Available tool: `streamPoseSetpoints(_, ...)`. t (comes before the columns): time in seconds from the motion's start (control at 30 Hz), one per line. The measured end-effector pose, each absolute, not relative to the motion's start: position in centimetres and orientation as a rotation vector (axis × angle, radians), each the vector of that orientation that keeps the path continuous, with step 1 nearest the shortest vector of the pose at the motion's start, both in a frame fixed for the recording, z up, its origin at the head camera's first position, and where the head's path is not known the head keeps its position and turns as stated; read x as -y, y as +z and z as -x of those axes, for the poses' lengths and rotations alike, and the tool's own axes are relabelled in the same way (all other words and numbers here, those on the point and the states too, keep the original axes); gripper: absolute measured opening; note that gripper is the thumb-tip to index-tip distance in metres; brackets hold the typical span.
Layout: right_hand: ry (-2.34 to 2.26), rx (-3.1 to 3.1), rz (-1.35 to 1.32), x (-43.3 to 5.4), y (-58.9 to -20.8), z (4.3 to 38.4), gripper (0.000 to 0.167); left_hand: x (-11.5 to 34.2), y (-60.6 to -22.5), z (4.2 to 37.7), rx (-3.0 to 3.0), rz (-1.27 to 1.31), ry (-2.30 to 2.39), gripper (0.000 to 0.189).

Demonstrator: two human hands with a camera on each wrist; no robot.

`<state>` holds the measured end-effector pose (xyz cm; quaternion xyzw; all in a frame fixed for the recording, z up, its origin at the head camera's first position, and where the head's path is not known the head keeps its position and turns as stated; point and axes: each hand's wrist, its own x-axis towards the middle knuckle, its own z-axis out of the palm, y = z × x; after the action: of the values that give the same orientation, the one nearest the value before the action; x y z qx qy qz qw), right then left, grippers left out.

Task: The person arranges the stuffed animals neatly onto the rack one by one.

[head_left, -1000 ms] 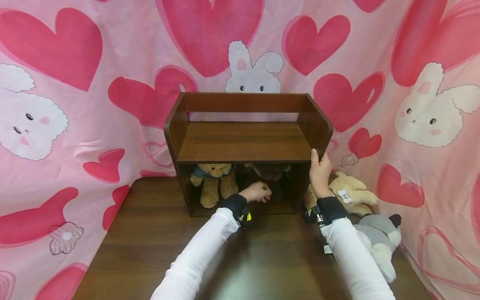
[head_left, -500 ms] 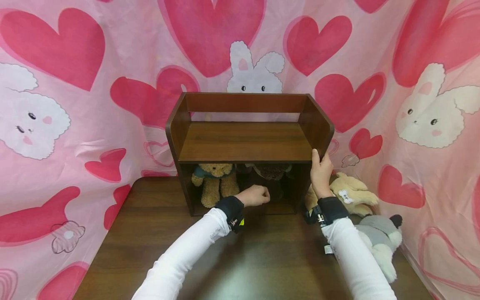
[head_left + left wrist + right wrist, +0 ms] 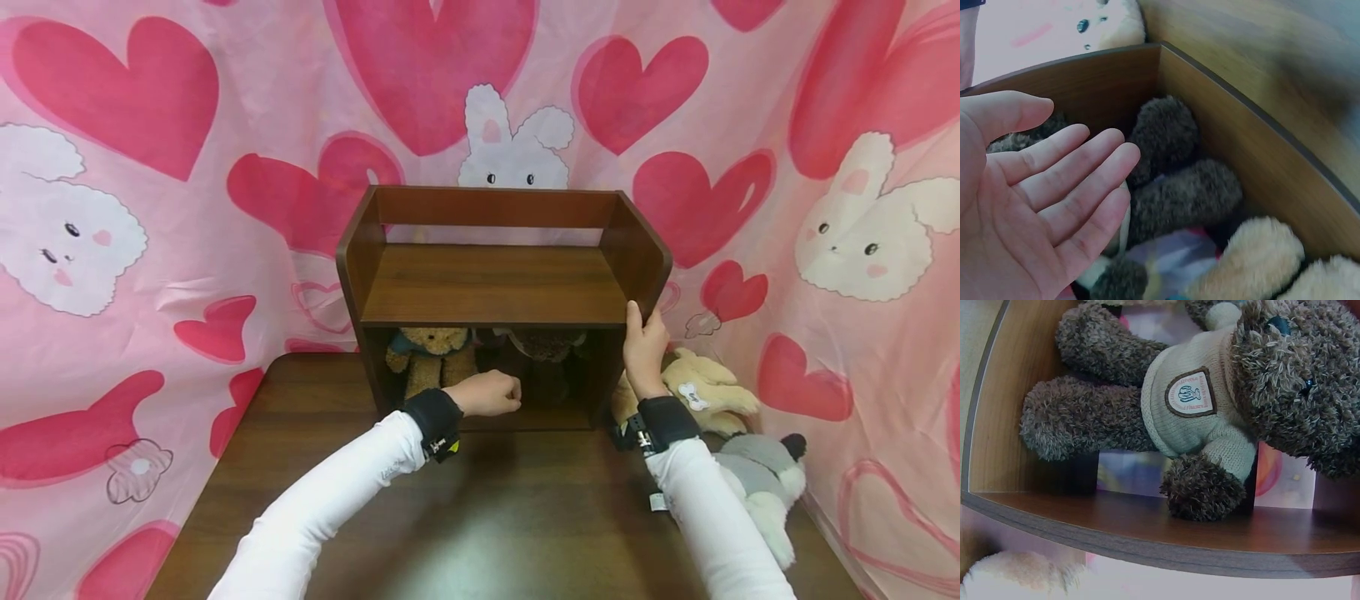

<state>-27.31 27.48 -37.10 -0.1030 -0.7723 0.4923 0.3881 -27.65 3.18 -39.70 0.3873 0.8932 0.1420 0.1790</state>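
My left hand point(image 3: 486, 392) hovers at the front of the lower compartment of a brown wooden shelf point(image 3: 495, 287). Its fingers are loosely extended and hold nothing, as the left wrist view shows. My right hand point(image 3: 645, 354) grips the front edge of the shelf's right side panel, thumb on the inner side. A light-brown teddy bear point(image 3: 431, 340) with a blue collar sits in the left of the compartment, partly hidden by my left hand. To its right sits a dark-brown teddy bear point(image 3: 1110, 419) in a cream knitted sweater with a badge; the head view shows it in shadow.
Outside the shelf on the right lie a cream plush dog point(image 3: 708, 383) with a bone-shaped tag and a grey-and-white plush animal point(image 3: 761, 467). The shelf stands on a dark wooden table point(image 3: 480, 517). Pink heart-patterned cloth point(image 3: 292, 50) hangs behind and at the sides.
My left hand has drawn back leftward and outward from before the dark bear, now overlapping the light-brown bear's legs. My right hand keeps its grip on the shelf panel.
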Motion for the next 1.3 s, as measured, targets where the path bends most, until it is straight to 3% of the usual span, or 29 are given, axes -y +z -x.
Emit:
streamPoseSetpoints(0.8,1.254,1.977,0.250,-27.4,-37.0,27.2,0.035,4.2,-39.7,26.8,-2.633,-1.163,0.264,0.017)
streamPoseSetpoints(1.3,1.253,1.978,0.247,-27.4,-37.0,27.2,0.035,7.5,-38.6,25.0,-2.714,-1.045,0.275,0.011)
